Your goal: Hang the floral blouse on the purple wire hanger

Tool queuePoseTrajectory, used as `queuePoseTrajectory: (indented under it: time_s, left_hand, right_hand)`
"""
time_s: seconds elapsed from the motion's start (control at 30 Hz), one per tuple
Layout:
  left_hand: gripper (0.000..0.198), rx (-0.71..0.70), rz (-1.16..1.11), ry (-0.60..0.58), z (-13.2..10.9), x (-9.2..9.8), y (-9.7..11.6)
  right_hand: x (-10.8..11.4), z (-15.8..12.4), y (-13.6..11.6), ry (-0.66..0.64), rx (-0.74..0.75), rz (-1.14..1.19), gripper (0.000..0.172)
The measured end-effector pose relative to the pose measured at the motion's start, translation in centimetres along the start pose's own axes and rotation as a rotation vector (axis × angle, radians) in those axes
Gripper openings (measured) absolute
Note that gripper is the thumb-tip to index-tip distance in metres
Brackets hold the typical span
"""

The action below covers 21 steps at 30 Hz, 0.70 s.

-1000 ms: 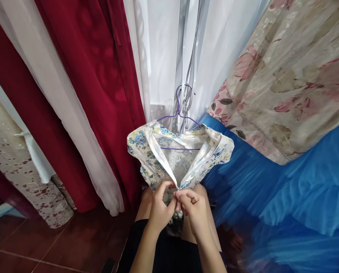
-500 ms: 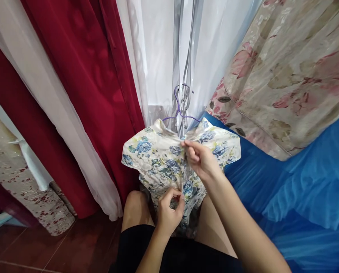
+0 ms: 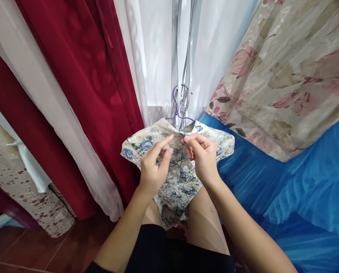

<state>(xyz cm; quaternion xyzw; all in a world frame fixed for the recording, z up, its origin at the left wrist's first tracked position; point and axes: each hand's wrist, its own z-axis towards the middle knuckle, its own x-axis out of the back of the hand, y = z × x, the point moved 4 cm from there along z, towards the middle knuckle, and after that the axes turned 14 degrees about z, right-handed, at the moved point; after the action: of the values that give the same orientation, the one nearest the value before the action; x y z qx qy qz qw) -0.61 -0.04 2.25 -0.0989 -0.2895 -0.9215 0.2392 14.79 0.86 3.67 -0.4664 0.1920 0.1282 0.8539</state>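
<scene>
A white floral garment (image 3: 176, 176) with blue blooms and short cap sleeves hangs on a thin purple hanger (image 3: 175, 110), its lower part between my knees. A seam runs down its middle from the neckline. My right hand (image 3: 205, 153) is closed in a pinch at the top of that seam, by the neckline edge; whatever small part lies between the fingertips is hidden. My left hand (image 3: 156, 163) is in front of the garment's left half, index finger and thumb apart, holding nothing, its fingertip close to the neckline.
Behind the hanger hang white drapes (image 3: 155, 57) with grey ribbons (image 3: 183, 49). Dark red cloth (image 3: 81, 87) and pale sheer cloth hang on the left. A rose-printed cloth (image 3: 294, 79) and blue fabric (image 3: 251, 182) fill the right. Red floor tiles (image 3: 69, 250) show at lower left.
My left hand has let go of the lower seam and moved up near the neckline, its fingers now apart. My right hand stays at the neckline, turned more inward. The garment's seam has slackened.
</scene>
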Motion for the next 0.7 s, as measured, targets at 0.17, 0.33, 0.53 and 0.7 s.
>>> queuePoseTrajectory:
  time_s: [0.17,0.33,0.53,0.7]
  left_hand:
    - [0.019,-0.266,0.161,-0.107,5.6,-1.3,2.1]
    - [0.016,-0.222,0.165,0.139,7.0,1.6,1.0]
    - [0.016,0.48,-0.41,0.59,7.6,6.7,-13.1]
    - [0.033,1.102,-0.811,0.59,0.5,3.0,-20.6]
  right_hand:
    - [0.1,0.6,0.9,0.0,-0.007,0.047,0.018]
    - [1.6,-0.1,5.0,0.04,-0.12,-0.033,0.024]
    - [1.7,-3.8,6.4,-0.031,-0.219,-0.072,0.026]
    - [1.8,-5.6,7.2,-0.018,-0.344,-0.006,0.02]
